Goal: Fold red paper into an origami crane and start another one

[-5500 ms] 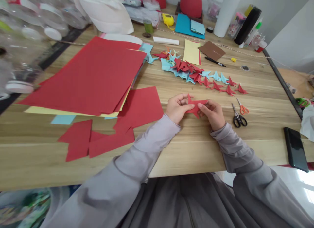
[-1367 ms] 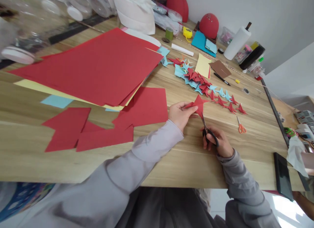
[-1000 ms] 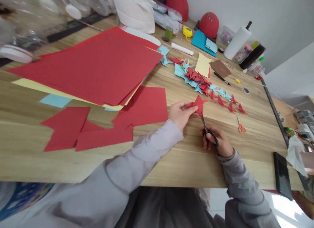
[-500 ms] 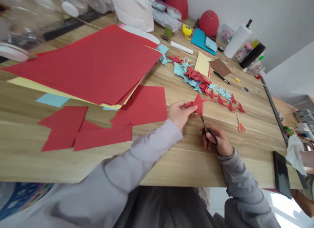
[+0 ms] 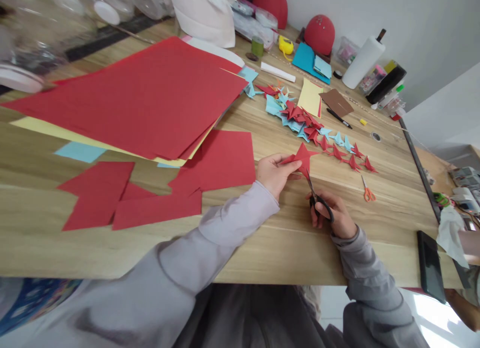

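My left hand [image 5: 276, 174] pinches a red paper star [image 5: 303, 157] between thumb and fingers. Black-handled scissors [image 5: 315, 197] are in my right hand [image 5: 335, 214], their blade tips touching the star's lower point. Beyond the star lie folded red paper stars [image 5: 298, 115] and light blue ones [image 5: 338, 139], strung out across the table. A large red sheet [image 5: 150, 98] tops a paper stack to the left, with red cut pieces [image 5: 157, 208] in front of it.
Small orange scissors [image 5: 369, 193] rest right of my hands. A black phone-like object [image 5: 430, 265] is at the table's right front edge. A paper roll [image 5: 363, 62] and a red dome [image 5: 319, 34] stand at the back. Another person's arm [image 5: 465, 308] shows at far right.
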The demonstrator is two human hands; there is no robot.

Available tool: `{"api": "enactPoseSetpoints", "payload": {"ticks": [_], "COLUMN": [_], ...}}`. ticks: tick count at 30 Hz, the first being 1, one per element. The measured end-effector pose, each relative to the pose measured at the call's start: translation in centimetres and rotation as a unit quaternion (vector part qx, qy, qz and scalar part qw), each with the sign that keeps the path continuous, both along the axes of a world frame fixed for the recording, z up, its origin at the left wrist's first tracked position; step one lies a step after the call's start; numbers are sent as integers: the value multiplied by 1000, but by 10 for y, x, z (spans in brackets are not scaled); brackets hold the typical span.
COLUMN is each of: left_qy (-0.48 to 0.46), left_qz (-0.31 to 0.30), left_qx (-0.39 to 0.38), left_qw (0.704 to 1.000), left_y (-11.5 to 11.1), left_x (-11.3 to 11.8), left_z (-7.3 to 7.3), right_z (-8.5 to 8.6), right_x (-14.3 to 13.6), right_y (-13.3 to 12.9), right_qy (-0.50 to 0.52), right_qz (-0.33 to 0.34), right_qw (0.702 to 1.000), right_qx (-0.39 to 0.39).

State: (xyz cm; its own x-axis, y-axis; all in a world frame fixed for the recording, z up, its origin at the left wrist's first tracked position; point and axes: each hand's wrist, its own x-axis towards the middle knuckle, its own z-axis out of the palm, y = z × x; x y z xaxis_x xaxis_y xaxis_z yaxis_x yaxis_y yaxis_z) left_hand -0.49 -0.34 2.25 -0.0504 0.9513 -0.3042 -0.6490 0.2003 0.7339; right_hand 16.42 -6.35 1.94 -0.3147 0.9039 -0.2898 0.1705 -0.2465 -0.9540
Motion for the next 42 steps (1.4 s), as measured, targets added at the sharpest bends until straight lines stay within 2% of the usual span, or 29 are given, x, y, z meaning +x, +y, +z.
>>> {"api": "enactPoseSetpoints", "payload": {"ticks": [9,42], "left_qy": [-7,-26], "left_qz": [-9,-32], "left_qx": [12,0], "left_qw": [1000,999], "left_y": [-1,-3], "left_x": [-1,-1], "left_z": [0,3], "right_z": [4,2], "right_x": [1,2], "right_y": [0,-2], "right_qy": [3,4], "right_qz": [20,25], "right_qw": [1000,1000], "right_qx": [1,9]}}
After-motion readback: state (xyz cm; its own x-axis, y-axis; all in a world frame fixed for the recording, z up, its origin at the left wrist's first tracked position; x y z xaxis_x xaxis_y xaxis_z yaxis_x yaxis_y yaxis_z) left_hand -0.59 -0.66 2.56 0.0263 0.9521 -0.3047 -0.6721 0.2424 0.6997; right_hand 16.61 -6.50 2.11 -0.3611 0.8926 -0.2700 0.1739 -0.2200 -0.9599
